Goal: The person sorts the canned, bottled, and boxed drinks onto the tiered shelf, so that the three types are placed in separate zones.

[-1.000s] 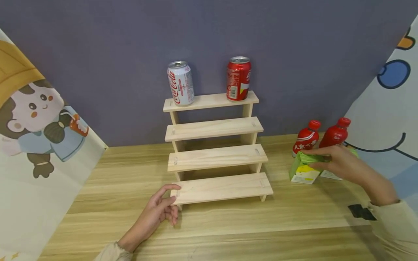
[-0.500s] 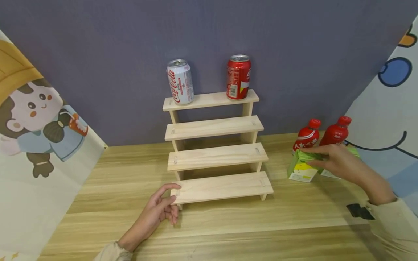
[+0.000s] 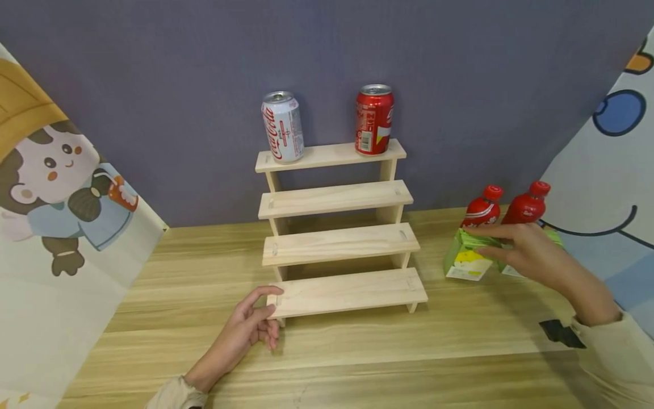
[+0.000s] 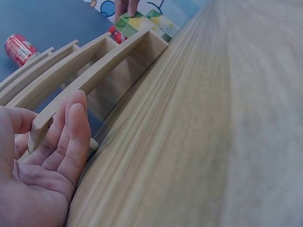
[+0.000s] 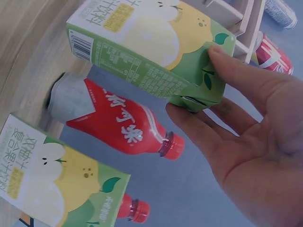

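Observation:
My right hand [image 3: 533, 253] pinches the top of a green and yellow juice carton [image 3: 467, 261] between thumb and fingers. In the right wrist view the thumb presses the front face of this juice carton [image 5: 156, 52] and the fingers lie behind its top. On the left, my left hand [image 3: 245, 326] grips the left end of the lowest step of a wooden stepped shelf [image 3: 347, 292], thumb above and fingers below in the left wrist view. A white Coca-Cola can [image 3: 283, 128] and a red can [image 3: 374, 122] stand on the top step.
Two red-capped bottles [image 3: 482, 210] stand behind the held carton, near the back wall [image 3: 204, 113]. A second juice carton [image 5: 61, 179] is beside it, mostly hidden by my right hand in the head view. Printed panels [image 3: 56, 187] border the wooden table [image 3: 204, 267].
The juice carton in my right hand has shifted slightly left and away from the second carton. My left hand keeps its hold on the shelf.

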A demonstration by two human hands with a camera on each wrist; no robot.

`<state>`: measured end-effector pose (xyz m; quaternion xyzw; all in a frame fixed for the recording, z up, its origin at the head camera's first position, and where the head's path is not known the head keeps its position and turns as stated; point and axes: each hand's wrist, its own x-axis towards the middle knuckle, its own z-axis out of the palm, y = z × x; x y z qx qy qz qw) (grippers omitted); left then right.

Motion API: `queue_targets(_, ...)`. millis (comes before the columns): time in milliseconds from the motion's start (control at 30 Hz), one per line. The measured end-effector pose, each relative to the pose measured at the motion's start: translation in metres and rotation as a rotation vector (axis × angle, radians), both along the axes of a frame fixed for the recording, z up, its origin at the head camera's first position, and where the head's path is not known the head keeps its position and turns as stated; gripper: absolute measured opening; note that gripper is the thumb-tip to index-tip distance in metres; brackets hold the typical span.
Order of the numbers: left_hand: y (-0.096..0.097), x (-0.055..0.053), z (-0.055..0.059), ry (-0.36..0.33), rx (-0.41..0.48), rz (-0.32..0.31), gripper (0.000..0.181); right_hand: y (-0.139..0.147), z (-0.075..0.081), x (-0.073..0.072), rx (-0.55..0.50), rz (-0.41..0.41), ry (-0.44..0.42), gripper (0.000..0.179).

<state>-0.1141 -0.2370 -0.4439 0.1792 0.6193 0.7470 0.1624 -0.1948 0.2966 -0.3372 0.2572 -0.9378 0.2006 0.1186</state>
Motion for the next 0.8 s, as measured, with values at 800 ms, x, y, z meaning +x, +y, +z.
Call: queue_targets(800,-0.001,-0.001,-0.004,0.019,0.014,0.005,0.039,-0.029,0.04,0.007,0.028,0.143,0.172,0.054)
